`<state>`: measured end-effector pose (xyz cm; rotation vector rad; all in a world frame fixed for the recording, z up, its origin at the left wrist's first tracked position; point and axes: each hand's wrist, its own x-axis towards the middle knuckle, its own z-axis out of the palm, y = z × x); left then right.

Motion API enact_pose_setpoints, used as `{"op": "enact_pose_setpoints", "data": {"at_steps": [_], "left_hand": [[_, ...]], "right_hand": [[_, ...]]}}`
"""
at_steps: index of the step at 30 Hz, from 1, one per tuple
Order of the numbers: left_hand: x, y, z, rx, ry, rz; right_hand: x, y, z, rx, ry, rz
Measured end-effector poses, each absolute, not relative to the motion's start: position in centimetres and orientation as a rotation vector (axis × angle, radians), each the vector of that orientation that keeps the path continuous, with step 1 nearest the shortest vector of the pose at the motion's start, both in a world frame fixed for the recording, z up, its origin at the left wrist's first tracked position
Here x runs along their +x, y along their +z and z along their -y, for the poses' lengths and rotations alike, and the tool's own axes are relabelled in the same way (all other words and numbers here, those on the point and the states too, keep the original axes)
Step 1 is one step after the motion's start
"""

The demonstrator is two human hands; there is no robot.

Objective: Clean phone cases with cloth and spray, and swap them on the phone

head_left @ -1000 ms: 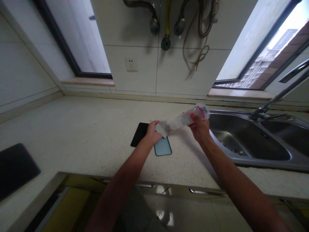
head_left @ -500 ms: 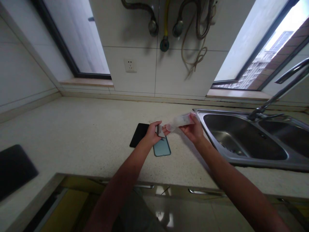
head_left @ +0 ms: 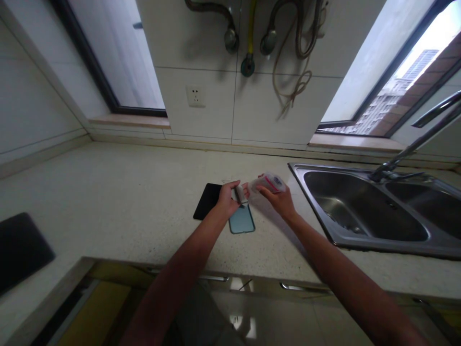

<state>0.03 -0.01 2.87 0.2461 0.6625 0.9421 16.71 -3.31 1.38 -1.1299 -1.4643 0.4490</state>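
Observation:
My left hand (head_left: 227,198) is closed around a small grey-white flat piece (head_left: 239,194), whose kind I cannot make out. In my right hand (head_left: 284,203) is a translucent plastic zip bag (head_left: 267,183) with a red stripe, held close to the left fingers. Below the left hand a light blue phone case (head_left: 241,220) lies on the countertop. A flat black rectangular object (head_left: 208,202) lies beside it, partly covered by the left hand.
The pale speckled countertop (head_left: 126,202) runs along the tiled wall. To the right is a steel double sink (head_left: 333,240) with a faucet (head_left: 406,154). Another dark flat object (head_left: 23,250) lies at the far left. Hoses (head_left: 298,33) and a socket (head_left: 196,96) are on the wall.
My right hand has turned the plastic bag, so its red stripe now faces up, and moved slightly left and down. The left hand stays almost in place.

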Motion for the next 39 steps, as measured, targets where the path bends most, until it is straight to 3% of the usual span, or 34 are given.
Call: {"op": "enact_pose_setpoints", "data": {"at_steps": [13,20,31,35,39], "left_hand": [[0.0,2.5,0.1,0.25,0.976,-0.665],[-0.4,2.1,-0.5,0.322,0.925,-0.596],[-1.1,2.6,-1.0,0.522,1.083,-0.71],[-1.4,2.7,-1.2,0.59,1.048,-0.698],[-1.2,2.5,-0.9,0.682,1.184,-0.77]], "right_hand": [[17.0,1.8,3.6,-1.151,0.463,1.532],[16.2,2.3,3.9,-1.135,0.313,1.62],[23.6,3.7,2.2,-1.765,-0.072,1.316],[25.1,3.2,1.6,-1.941,-0.001,1.255],[25.9,2.5,1.1,-1.774,0.122,1.239]]}}
